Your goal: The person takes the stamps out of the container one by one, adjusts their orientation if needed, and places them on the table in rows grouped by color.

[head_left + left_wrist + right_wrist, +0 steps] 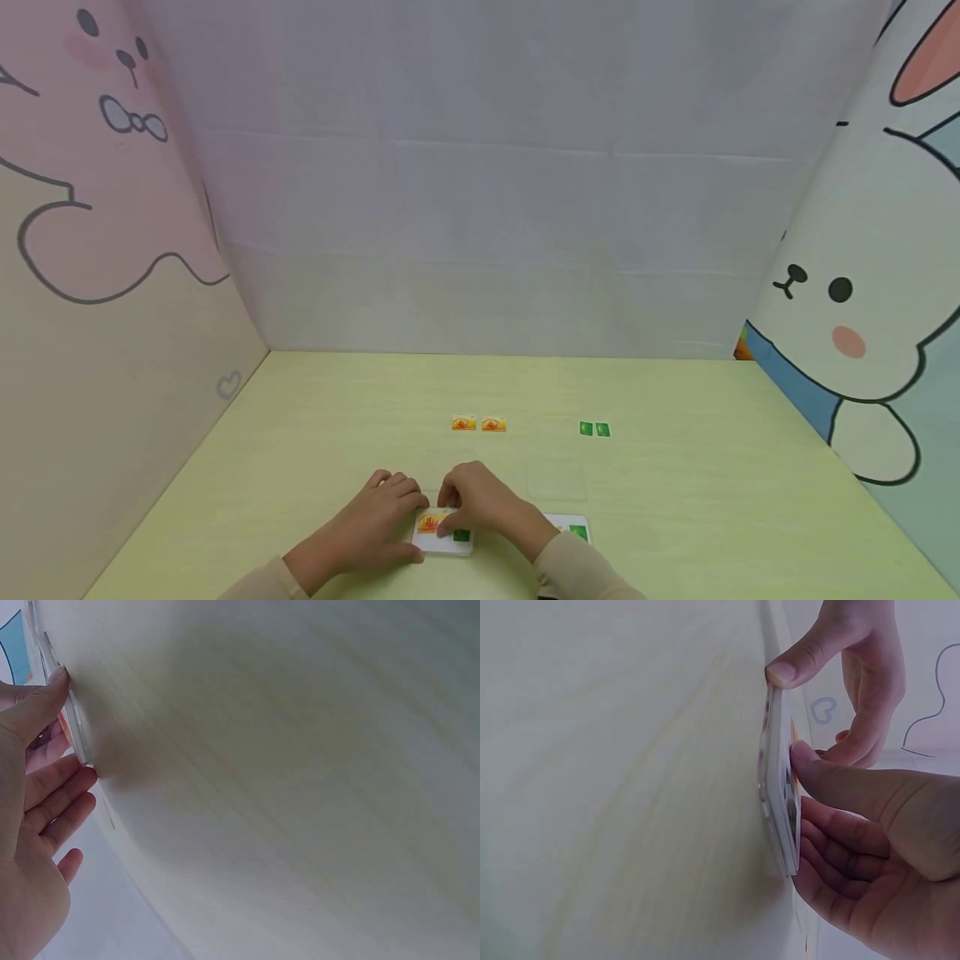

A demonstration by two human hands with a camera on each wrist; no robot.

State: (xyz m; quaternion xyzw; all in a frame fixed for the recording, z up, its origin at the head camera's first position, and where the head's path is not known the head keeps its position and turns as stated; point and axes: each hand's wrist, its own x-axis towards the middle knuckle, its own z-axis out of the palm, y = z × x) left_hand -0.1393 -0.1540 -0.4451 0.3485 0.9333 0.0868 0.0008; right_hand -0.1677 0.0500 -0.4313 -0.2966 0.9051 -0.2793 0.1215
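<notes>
A flat white rectangular plate (442, 546) lies on the table in front of me, a small orange picture card (429, 522) on its left part and a green one (461, 536) at its right. My left hand (382, 521) grips the plate's left side, thumb at the near edge and fingers at the far one, as the left wrist view (45, 742) also shows. Over the plate, my right hand (480, 500) pinches at the orange card with thumb and curled fingers; its thumb tip (804, 754) is on the plate's face. The fingers partly hide both cards.
Two orange cards (478, 424) and two green cards (595, 429) lie farther back on the table (337, 417). Another white plate (581, 521) with a green picture is partly behind my right forearm. A faint clear square (555, 481) lies beyond it. Printed walls stand on both sides.
</notes>
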